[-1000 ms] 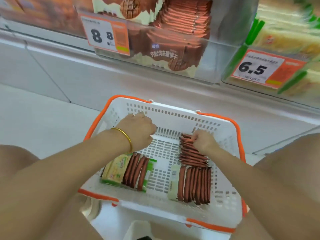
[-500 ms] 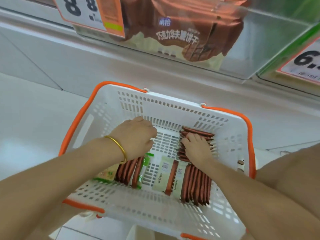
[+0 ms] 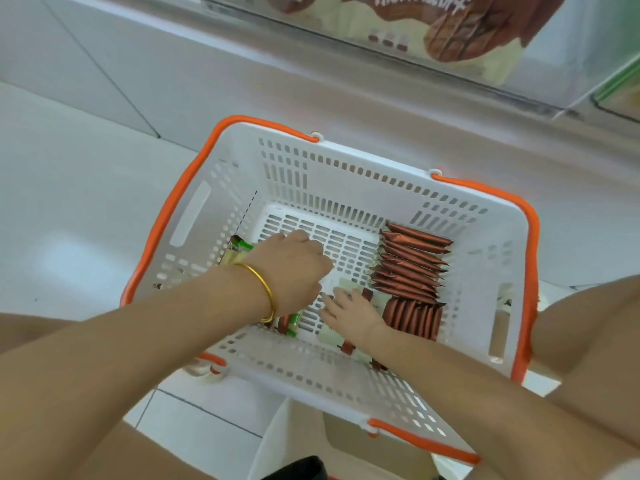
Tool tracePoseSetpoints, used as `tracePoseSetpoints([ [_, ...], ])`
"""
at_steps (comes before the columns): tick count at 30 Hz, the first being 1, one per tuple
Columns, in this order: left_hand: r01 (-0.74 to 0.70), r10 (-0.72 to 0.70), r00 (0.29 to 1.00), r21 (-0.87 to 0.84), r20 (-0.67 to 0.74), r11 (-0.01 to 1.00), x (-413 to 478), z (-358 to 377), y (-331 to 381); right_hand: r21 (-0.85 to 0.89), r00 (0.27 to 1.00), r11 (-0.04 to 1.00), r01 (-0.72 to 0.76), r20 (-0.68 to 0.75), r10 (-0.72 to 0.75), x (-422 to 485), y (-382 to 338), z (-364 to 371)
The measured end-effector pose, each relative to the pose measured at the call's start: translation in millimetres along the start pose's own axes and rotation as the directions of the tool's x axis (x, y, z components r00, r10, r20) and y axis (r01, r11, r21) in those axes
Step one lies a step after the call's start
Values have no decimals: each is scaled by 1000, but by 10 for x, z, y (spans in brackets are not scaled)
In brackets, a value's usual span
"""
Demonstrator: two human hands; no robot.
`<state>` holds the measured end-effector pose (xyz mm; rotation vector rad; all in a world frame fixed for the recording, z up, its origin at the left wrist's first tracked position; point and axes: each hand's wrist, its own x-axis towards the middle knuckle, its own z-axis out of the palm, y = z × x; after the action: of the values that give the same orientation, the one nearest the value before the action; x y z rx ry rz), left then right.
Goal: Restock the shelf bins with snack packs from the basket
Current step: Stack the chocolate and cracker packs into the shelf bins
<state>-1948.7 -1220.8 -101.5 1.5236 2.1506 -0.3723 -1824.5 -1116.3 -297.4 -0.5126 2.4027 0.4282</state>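
Note:
A white basket [image 3: 346,168] with orange handles stands on the floor below the shelf. My left hand [image 3: 291,271], with a gold bangle, hovers curled over a green-edged bundle of brown snack packs [image 3: 239,249] at the basket's left; no pack shows between its fingers. My right hand [image 3: 349,313] lies with fingers spread on pale-green packs [image 3: 346,284] near the basket's front. Two rows of brown packs [image 3: 412,268] fill the right side. The shelf bin [image 3: 460,32] above shows brown-and-cream packs behind clear plastic.
A white shelf base [image 3: 242,74] runs behind the basket. White floor tiles [image 3: 69,202] spread to the left. My bare knees [image 3: 588,323] frame the basket on both sides. A green-edged bin [image 3: 620,88] is at the far right.
The camera tilted down toward the basket. My right hand left the brown stack and moved left onto the pale-green packs. My left hand slid lower over the green-edged bundle.

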Motion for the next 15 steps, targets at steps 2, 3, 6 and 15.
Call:
tracePoseSetpoints([
  [2, 7, -7, 1000, -3, 15, 1000, -19, 29, -12, -22, 1000, 1000, -13, 11, 13, 25, -4, 28],
  [3, 9, -9, 1000, -6, 15, 1000, -26, 44, -17, -39, 1000, 999, -12, -3, 12, 37, 1, 33],
  [6, -4, 4, 1000, 4, 17, 1000, -34, 76, -13, -97, 998, 994, 55, -15, -57, 76, 39, -28],
  [15, -32, 34, 998, -36, 61, 999, -4, -185, -137, 859, 996, 510, -43, -6, 94, -341, 842, -764],
])
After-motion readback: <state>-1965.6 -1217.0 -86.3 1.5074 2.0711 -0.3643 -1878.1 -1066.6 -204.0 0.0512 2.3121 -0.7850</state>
